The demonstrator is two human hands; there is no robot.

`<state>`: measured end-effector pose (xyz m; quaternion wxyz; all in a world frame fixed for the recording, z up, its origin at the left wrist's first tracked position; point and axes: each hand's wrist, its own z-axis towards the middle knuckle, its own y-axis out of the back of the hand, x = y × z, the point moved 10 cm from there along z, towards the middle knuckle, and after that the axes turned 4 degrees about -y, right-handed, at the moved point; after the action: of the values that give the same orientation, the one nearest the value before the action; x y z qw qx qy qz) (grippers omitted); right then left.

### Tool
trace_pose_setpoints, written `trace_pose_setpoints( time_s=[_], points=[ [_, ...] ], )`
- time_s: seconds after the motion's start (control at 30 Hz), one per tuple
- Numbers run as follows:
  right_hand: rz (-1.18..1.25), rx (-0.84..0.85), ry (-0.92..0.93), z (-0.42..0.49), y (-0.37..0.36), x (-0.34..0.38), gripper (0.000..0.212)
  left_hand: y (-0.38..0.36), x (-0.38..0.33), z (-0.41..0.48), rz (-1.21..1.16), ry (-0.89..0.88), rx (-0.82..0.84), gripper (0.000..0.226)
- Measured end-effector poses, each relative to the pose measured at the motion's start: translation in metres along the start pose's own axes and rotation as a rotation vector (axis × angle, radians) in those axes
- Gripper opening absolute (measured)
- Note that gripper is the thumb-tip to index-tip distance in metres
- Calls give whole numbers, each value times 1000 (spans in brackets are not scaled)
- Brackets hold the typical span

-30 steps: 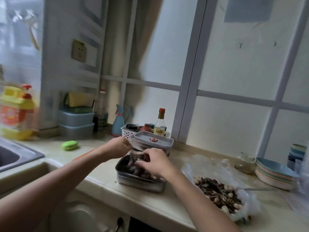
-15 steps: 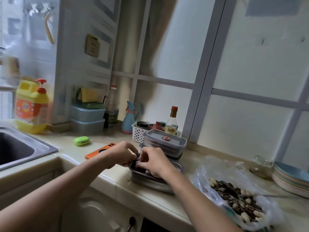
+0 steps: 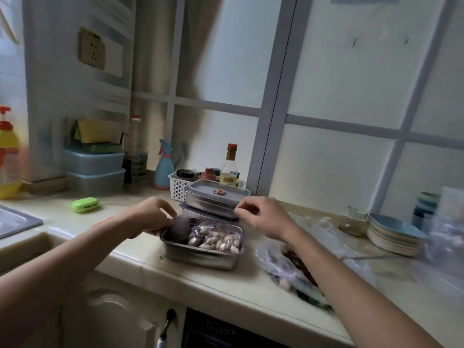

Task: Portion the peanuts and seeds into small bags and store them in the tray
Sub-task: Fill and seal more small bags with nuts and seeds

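Left hand grips dark bag in tray; right hand curled, grasp unclear; green case lettering blurred.

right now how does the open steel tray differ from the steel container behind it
The front steel tray is open, lidless; the rear steel container wears a clear lid with a red knob. The tray's small bags of peanuts and seeds show; the container's contents are hidden. The tray sits on the counter; the container rests on what looks like a spare lid. Both are rectangular steel.
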<state>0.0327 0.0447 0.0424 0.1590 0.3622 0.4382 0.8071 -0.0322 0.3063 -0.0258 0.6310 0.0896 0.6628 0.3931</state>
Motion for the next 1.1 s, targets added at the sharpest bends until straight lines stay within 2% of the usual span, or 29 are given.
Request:
trace_pose_setpoints(
  time_s=[0.1,0.17,0.2,0.3,0.37,0.47,0.6,0.7,0.77,0.83,0.93,1.1],
  points=[
    [-25,-134,-113,-15,49,-63,12,-3,-16,2,189,-8,-22,18],
    [-78,-201,-227,-25,73,-110,15,-7,-46,4,400,-92,-120,23],
    [-117,-220,-289,-31,81,-132,16,-12,-68,1,432,-168,-194,24],
    [-188,-233,-441,-47,94,-193,22,-50,-139,-21,257,-476,-318,17],
    [-193,-235,-503,-56,97,-222,28,-97,-177,-37,181,-644,-219,16],
    [-206,-208,-588,-64,96,-252,40,-167,-211,-45,123,-733,-36,21],
    [-280,-82,-624,-58,82,-274,67,-226,-231,-21,65,-686,15,24],
    [-328,84,-628,-49,64,-287,75,-251,-237,5,79,-623,46,27],
    [-337,134,-629,-45,59,-293,73,-262,-239,15,98,-602,74,28],
    [-344,100,-612,-42,62,-293,61,-267,-240,20,92,-590,82,28],
    [-320,-61,-565,-41,79,-286,38,-264,-238,20,32,-589,51,28],
    [-204,-344,-409,-41,110,-256,16,-253,-239,14,-55,-622,4,24]
  ],
)
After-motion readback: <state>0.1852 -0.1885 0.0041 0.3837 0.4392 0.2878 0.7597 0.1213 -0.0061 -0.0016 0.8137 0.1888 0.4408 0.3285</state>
